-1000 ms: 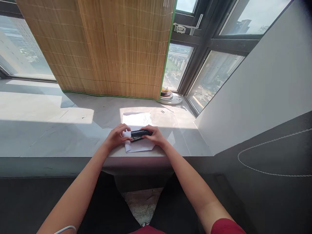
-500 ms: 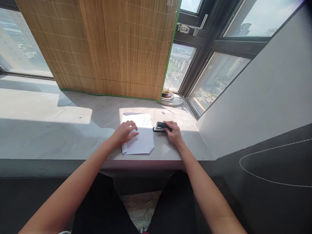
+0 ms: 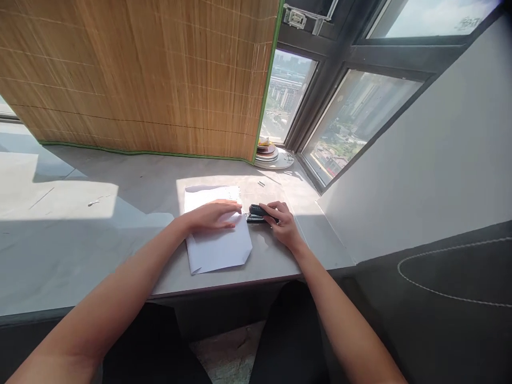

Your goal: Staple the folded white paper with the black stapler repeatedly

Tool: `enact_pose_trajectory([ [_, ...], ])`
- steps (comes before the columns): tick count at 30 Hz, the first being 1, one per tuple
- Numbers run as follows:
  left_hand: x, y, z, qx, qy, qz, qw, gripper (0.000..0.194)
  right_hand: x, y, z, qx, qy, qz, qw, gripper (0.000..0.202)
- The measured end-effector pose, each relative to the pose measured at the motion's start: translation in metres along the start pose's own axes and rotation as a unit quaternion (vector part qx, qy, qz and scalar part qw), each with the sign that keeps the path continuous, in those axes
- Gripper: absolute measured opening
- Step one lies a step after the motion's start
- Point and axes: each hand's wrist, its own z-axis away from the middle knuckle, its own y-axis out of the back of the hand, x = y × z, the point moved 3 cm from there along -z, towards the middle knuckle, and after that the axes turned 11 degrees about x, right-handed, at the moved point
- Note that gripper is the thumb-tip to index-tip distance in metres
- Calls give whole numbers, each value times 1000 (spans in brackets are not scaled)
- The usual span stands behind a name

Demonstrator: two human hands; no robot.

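White paper (image 3: 218, 250), seemingly folded or stacked, lies on the pale sill with its lower right corner angled off. Across its upper part rests my left hand (image 3: 214, 215), palm down with fingers stretched toward the right edge. My right hand (image 3: 283, 223) is closed around a black stapler (image 3: 258, 213) just right of the paper. The stapler's front end meets the paper's right edge; whether the paper sits between its jaws I cannot make out. Two small staple strips (image 3: 261, 184) lie beyond the stapler.
A bamboo blind (image 3: 160, 80) hangs at the back, its green hem near the sill (image 3: 140, 197). Stacked plates (image 3: 274, 157) stand in the window corner. A white wall (image 3: 400, 160) bounds the right side. A small scrap (image 3: 93, 203) lies at left.
My left hand has flattened and stretched its fingers over the paper. The stapler and the paper's right edge have come together. The camera view has shifted and tilted slightly.
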Motion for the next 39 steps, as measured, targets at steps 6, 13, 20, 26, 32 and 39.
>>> enact_pose_trajectory([
  [6, 5, -7, 2, -66, -64, 18, 996, 53, -6, 2, 2, -15, 14, 43, 999, 51],
  [13, 10, -16, 0, -80, -55, 26, 995, 54, -10, 2, 4, -22, 32, 88, 995, 49],
  [20, 12, -16, -2, -77, -43, 23, 996, 57, -15, 1, 4, -3, 53, 100, 994, 50],
  [26, 11, -16, -3, -74, -39, 29, 996, 56, -16, -2, 4, -9, 63, 129, 990, 57],
  [32, 12, -16, -3, -76, -42, 23, 996, 57, -16, -3, 4, -27, 59, 149, 987, 58],
  [39, 12, -16, -3, -85, -38, 27, 995, 57, -16, -3, 5, -38, 52, 158, 985, 59],
])
